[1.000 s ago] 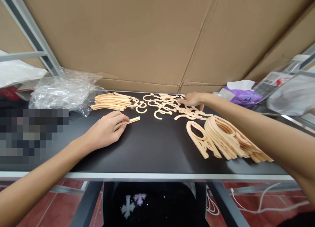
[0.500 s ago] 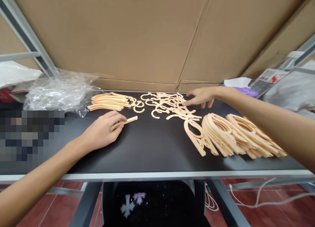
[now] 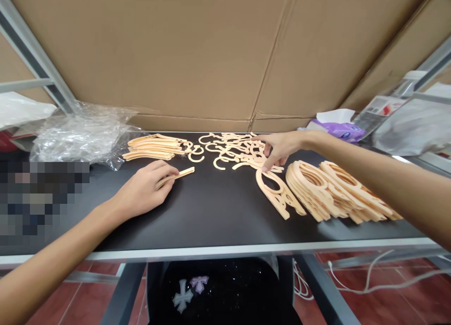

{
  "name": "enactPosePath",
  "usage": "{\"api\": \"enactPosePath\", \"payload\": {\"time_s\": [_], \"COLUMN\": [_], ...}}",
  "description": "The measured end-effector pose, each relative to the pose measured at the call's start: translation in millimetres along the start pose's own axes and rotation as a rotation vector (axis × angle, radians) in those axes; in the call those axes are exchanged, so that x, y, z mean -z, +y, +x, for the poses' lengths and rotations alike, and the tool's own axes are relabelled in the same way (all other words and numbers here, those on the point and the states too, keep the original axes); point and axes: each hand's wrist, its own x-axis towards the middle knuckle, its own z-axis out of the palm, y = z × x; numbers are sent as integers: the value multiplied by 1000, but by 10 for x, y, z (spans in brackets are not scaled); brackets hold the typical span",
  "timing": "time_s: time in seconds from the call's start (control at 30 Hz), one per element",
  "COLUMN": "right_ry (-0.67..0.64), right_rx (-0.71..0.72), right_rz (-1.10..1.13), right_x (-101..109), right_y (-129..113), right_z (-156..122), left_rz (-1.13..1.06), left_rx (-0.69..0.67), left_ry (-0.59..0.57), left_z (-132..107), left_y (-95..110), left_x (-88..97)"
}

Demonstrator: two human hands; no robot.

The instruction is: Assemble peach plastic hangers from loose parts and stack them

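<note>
Head view: left hand [image 3: 150, 186] has its fingers pinched round a slim beige strip [image 3: 185, 173]. Far end sticks out toward the middle, near end is buried in the fingers, so full shape unreadable. Right hand [image 3: 282, 149]: thumb down at the top of a loose looped piece [image 3: 274, 199], index stretched over the hook pile [image 3: 229, 149]. Remaining fingers tucked out of sight; can't tell if they're gripping anything. Thumb hides the top of that piece's loop.

Hook pile is a tangle at the back of the dark surface [image 3: 218, 212]; hand covers its right end, single hooks hard to separate or count. Stack of looped pieces [image 3: 313, 193] sits right of the loose one; right forearm [image 3: 373, 170] hides part of its far end.

Around: bundle of curved pieces [image 3: 151, 146] back left, with a few more hooks [image 3: 196, 151] at its right end. Crumpled clear plastic [image 3: 84, 132] beside it. Pixelated block [image 3: 42, 203] at left, contents unreadable. Purple tissue pack [image 3: 340, 129] behind the right forearm; clear plastic bag [image 3: 405, 132] at far right is glary, contents unclear. Cardboard [image 3: 176, 57] walls off the back. Metal post [image 3: 38, 57] at left is cut by the frame. White cable [image 3: 369, 287] below, runs out of shot.
</note>
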Motion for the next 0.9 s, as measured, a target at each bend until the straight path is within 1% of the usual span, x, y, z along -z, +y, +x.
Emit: {"api": "enactPosePath", "payload": {"time_s": [0.13,0.37,0.53,0.6,0.67,0.73,0.8,0.83,0.87,0.9], "right_ry": [4,53,94,136,226,349,456,508,552,619], "right_rx": [25,-10,62,82,118,167,174,145,127,76], "right_rz": [8,-94,-94,-118,-186,-250,-231,-196,-151,-75], "right_x": [37,47,-11,-22,-5,47,118,148,167,171], "right_y": [41,151,127,107,114,183,337,444,565,693], "right_z": [20,17,65,99,90,-9,-221,-365,-526,-698], "left_rz": [0,6,28,59,111,165,178,166,146,123], "left_rx": [-1,0,-30,-69,-123,-186,-253,-290,-333,-372], "left_ry": [1,1,13,48,104,161,188,183,149,108], "left_z": [3,13,6,0,-5,-3,15,33,61,98], "left_y": [-4,12,12,15,43,118,255,344,445,553], "left_x": [-1,4,-15,-22,-20,-8,3,3,-5,-22]}}
